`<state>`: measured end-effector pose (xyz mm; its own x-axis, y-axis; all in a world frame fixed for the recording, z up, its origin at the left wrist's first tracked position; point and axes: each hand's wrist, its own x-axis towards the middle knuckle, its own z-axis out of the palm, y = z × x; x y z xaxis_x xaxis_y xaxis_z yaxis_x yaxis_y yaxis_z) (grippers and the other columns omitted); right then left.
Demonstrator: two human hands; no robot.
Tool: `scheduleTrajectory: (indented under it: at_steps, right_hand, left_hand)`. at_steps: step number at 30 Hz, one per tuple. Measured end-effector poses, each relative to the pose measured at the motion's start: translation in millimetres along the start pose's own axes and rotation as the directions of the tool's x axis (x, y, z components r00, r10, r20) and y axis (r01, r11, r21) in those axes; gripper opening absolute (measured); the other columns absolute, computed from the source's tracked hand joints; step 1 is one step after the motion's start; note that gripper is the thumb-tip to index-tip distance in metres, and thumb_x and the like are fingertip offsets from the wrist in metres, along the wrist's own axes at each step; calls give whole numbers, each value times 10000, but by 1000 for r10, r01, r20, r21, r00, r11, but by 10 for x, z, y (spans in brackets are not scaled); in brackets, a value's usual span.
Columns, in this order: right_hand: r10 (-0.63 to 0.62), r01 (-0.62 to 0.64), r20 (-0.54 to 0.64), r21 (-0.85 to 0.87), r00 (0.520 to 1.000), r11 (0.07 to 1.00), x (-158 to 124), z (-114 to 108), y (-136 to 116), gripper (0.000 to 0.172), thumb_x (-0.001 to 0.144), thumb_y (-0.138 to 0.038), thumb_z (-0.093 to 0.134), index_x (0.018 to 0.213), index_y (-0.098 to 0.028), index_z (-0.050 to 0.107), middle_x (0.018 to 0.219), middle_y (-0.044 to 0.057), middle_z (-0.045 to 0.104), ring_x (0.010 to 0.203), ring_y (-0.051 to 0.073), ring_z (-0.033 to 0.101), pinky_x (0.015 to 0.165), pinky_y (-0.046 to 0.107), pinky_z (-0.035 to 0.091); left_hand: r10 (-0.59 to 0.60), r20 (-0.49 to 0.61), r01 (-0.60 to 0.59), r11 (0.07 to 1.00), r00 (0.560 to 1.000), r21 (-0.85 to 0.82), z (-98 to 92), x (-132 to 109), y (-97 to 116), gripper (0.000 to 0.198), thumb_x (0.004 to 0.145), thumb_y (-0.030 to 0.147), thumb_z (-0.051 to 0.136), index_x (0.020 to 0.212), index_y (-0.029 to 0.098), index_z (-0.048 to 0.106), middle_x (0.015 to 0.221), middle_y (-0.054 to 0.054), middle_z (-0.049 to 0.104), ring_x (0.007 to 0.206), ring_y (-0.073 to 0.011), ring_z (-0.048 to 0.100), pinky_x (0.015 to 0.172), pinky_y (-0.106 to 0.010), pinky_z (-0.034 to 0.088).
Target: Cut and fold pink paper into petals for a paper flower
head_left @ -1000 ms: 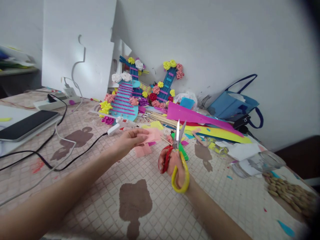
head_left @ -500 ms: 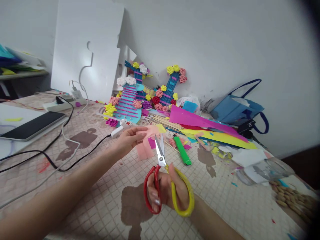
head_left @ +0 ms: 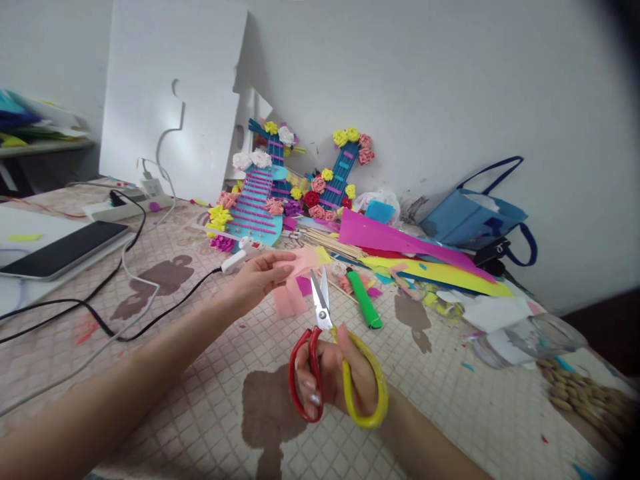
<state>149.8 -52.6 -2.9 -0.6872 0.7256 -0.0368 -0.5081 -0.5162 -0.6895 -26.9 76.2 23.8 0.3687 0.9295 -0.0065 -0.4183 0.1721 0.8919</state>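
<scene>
My left hand (head_left: 260, 275) pinches a pale pink sheet of paper (head_left: 293, 283) and holds it above the table. Just below and to its right, my right hand (head_left: 333, 377) grips scissors (head_left: 330, 360) with one red and one yellow handle. Their short blades point up at the lower edge of the pink paper and are slightly apart. A green marker-like tool (head_left: 365, 300) lies on the table right of the blades.
Blue paper guitars with paper flowers (head_left: 260, 193) lean against the wall. Coloured foam sheets (head_left: 425, 257), skewers (head_left: 325, 243), a glue gun (head_left: 240, 250) with black cable, a phone (head_left: 65, 250), a power strip (head_left: 125, 207), a blue bag (head_left: 470, 213) and a glass jar (head_left: 530, 337) surround the tiled tablecloth.
My right hand has drawn the scissors down and to the left, from beside the green tool to just under the pink paper. The left hand has kept its hold on the paper.
</scene>
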Motion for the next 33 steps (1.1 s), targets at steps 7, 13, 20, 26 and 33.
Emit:
scheduleTrajectory:
  at_steps: [7,13,20,26,33]
  right_hand:
    - [-12,12,-59,-11,998,1000,-14,-1,-57,714,777,-791,349,886,-124,581,654,4,496,520,118,472,495,271,448]
    - [-23,21,-73,-18,997,1000,-18,2,-66,709,781,-785,357,886,-121,583,634,-6,483,503,112,459,491,268,436]
    - [-42,39,-89,-28,995,999,-7,-3,-57,641,778,-773,398,786,-149,548,563,-41,437,458,98,439,476,255,418]
    - [-49,44,-103,-53,993,998,-6,-60,-30,630,769,-781,399,752,-165,531,522,-61,408,407,83,400,425,234,404]
    - [-51,47,-85,-50,995,998,10,-77,-16,640,747,-810,376,709,-181,484,480,-84,375,345,59,324,359,209,371]
  left_hand:
    - [24,16,-25,998,1000,50,45,-37,16,282,639,198,816,902,174,717,758,8,657,641,-60,573,645,-181,480]
    - [41,37,-45,994,998,103,59,-54,16,295,639,200,812,918,178,716,743,8,652,615,-55,551,615,-175,464]
    - [65,23,-66,994,998,87,15,-21,1,264,659,180,794,912,185,717,859,-5,668,657,-55,563,633,-173,473]
    - [60,32,-62,995,998,75,-2,-10,3,276,644,180,804,907,185,721,816,7,657,634,-42,545,617,-157,467]
    - [70,39,-73,994,997,83,-14,-2,12,272,663,163,786,925,190,718,899,-8,668,662,-52,560,648,-175,483]
